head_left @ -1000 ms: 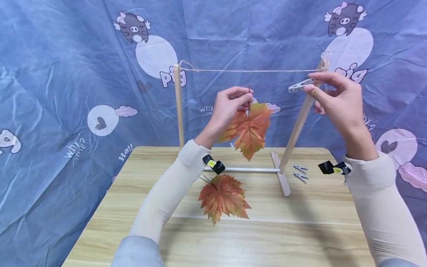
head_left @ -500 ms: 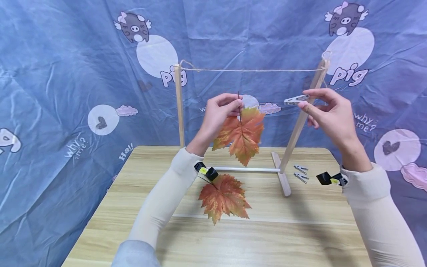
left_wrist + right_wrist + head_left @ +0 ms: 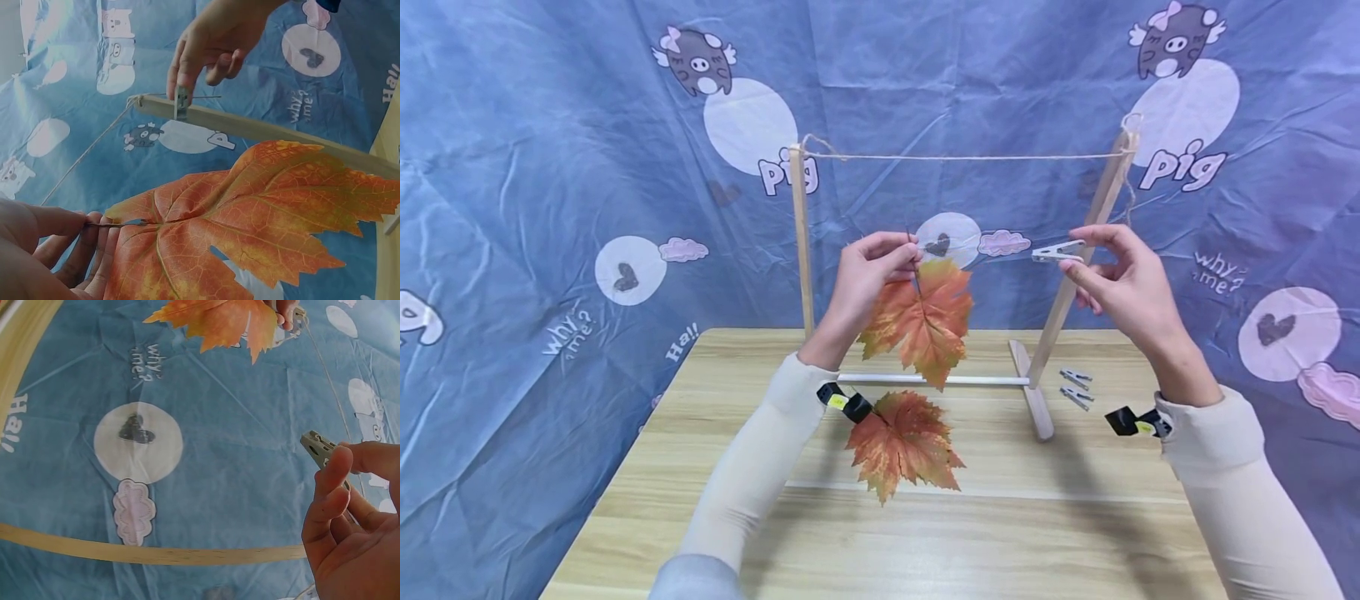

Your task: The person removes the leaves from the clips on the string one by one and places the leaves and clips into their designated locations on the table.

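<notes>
My left hand (image 3: 868, 279) pinches the thin dark stem of an orange maple leaf (image 3: 925, 321), which hangs below the fingers with its tip down. In the left wrist view the leaf (image 3: 250, 219) fills much of the lower part. My right hand (image 3: 1127, 279) holds a grey clothespin (image 3: 1057, 251) between thumb and forefinger, its nose pointing left. Both hands are below a string (image 3: 962, 157) tied between two wooden posts, and neither leaf nor clothespin touches it. Another maple leaf (image 3: 902, 446) lies on the table, its stem partly hidden by the left wrist camera.
Two more clothespins (image 3: 1077, 389) lie on the table (image 3: 1000, 542) beside the right foot (image 3: 1033, 400) of the wooden stand. A white bar (image 3: 955, 381) runs low between the posts. Behind everything hangs a blue printed cloth (image 3: 925, 67).
Both hands have come down, away from the string, and shifted left, carrying the leaf and the clothespin along. The leaf and clothespins on the table have stayed put.
</notes>
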### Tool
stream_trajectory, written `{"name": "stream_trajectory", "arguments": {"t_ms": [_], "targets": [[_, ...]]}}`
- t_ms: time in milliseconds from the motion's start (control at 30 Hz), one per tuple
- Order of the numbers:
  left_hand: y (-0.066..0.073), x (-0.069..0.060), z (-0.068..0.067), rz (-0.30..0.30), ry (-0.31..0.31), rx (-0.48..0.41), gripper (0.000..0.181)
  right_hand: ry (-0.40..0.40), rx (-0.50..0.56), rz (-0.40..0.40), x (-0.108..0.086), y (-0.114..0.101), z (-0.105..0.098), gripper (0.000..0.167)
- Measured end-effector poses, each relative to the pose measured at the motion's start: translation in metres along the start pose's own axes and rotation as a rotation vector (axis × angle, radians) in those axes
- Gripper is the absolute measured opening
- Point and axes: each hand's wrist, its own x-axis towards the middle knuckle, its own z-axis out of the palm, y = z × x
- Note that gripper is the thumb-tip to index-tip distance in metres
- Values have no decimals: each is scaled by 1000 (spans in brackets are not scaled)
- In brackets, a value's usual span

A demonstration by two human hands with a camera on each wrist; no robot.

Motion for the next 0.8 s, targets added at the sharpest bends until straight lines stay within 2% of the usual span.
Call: {"name": "stream_trajectory", "arguments": {"t_ms": [200,333,533,800], "targets": [[-4,-7,-10,-18,21,-25,24,-19,-105,20,-8,8,0,35],[-9,-10,-16,-49,39,-40,24,-31,-127,46,-14,13,1,36],[-18,-15,-25,-94,64,-57,24,-57,-137,77,-23,25,3,33],[-31,-25,-40,-144,84,-74,21,-94,-84,93,-31,42,6,33]]}}
